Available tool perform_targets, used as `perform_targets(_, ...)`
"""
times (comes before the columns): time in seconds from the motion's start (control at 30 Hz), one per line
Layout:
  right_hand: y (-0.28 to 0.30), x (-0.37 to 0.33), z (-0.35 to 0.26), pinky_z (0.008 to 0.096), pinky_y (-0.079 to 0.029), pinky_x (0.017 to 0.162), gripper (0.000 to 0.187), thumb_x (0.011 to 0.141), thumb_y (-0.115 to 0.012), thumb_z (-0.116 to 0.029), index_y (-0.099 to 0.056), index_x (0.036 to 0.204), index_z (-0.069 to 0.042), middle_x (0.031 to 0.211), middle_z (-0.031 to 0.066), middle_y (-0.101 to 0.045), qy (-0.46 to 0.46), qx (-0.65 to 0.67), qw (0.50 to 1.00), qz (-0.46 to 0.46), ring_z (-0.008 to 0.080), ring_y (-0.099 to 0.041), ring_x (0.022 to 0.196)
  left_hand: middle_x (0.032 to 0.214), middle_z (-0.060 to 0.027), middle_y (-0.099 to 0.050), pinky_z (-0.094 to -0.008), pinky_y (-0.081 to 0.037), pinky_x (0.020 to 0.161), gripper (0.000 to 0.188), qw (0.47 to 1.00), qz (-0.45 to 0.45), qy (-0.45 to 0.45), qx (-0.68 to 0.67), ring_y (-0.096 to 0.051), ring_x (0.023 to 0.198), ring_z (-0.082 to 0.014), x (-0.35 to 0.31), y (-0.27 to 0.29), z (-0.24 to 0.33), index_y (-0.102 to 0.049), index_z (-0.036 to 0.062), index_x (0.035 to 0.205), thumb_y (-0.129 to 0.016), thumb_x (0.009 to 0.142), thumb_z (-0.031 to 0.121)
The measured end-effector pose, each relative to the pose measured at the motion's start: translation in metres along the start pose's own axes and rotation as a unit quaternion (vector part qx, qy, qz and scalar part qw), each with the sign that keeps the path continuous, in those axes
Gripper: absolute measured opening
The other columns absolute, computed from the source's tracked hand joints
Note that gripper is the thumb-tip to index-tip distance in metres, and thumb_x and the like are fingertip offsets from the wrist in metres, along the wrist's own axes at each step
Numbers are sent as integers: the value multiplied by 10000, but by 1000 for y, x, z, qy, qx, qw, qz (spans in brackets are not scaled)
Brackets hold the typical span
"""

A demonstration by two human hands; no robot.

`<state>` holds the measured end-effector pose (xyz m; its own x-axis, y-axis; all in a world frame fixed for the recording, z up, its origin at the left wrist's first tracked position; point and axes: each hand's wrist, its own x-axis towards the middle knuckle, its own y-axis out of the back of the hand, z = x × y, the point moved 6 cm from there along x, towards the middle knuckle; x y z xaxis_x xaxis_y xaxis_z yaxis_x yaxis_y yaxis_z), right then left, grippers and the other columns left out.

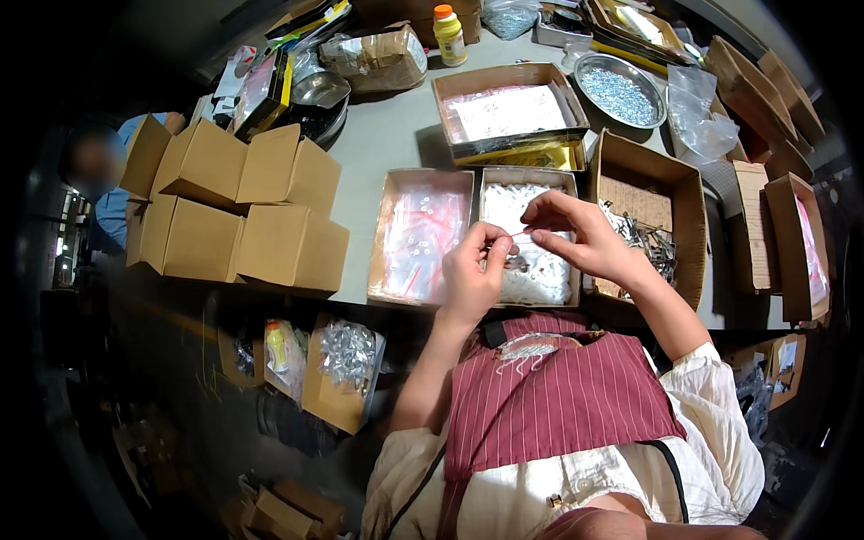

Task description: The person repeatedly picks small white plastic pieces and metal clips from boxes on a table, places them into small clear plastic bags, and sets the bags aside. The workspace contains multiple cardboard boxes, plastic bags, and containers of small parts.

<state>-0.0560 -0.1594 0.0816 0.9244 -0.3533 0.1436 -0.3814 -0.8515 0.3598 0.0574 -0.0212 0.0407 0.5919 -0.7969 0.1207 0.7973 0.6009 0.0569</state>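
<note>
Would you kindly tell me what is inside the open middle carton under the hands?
The carton holds a heap of small white pieces. The left hand and right hand cover part of it; whatever lies under the top layer cannot be seen.

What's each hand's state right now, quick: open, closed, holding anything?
Left hand: closed, pinching one end of a thin red strip, perhaps a bag's seal.
Right hand: closed in a pinch at the strip's other end.
</note>
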Motion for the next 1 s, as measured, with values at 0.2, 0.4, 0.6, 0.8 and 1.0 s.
perform_targets(0.2, -42, 26, -4, 375, -518, 719, 237, 980, -708, -202, -633, 994, 22, 851, 138, -643, 42, -98, 990, -92, 245, -653, 792, 841, -156, -696, -402, -537, 663, 45, 970, 69, -131, 194, -692, 752, -337, -13, 29, 17, -642, 14, 962, -659, 956, 55)
perform_targets(0.4, -95, 46, -30, 482, -528, 781, 200, 904, -659, -156, -603, 979, 20, 910, 219, -636, 113, -133, 968, -181, 426, -650, 869, 858, -162, -705, -399, -551, 691, 50, 956, 136, -120, 232, -705, 779, -341, -42, 81, 15, -659, 15, 967, -662, 955, 63)
perform_targets(0.6, -150, 74, -30, 427, -527, 693, 206, 822, -677, -149, -602, 878, 34, 799, 199, -624, 149, -92, 943, -282, 372, -646, 741, 829, -149, -711, -370, -557, 677, 108, 937, 264, -11, 227, -717, 736, -281, -101, 167, -14, -659, 0, 992, -641, 1000, 107)
perform_targets(0.8, -174, 127, 82, 485, -572, 804, 399, 840, -725, -173, -541, 1133, 26, 1025, 246, -638, 138, -386, 896, -169, 428, -689, 944, 938, -115, -739, -332, -559, 749, 139, 836, 403, 68, 365, -714, 853, -220, -183, 273, -82, -664, 11, 1085, -588, 1035, 117)
perform_targets(1.0, -177, 147, 119, 491, -565, 773, 252, 875, -685, -178, -665, 1044, 7, 930, 260, -684, 82, -325, 921, -198, 429, -701, 874, 1022, -140, -734, -416, -520, 902, 126, 809, 337, 148, 458, -682, 1045, -318, -182, 277, -109, -732, 44, 1001, -614, 958, 60)
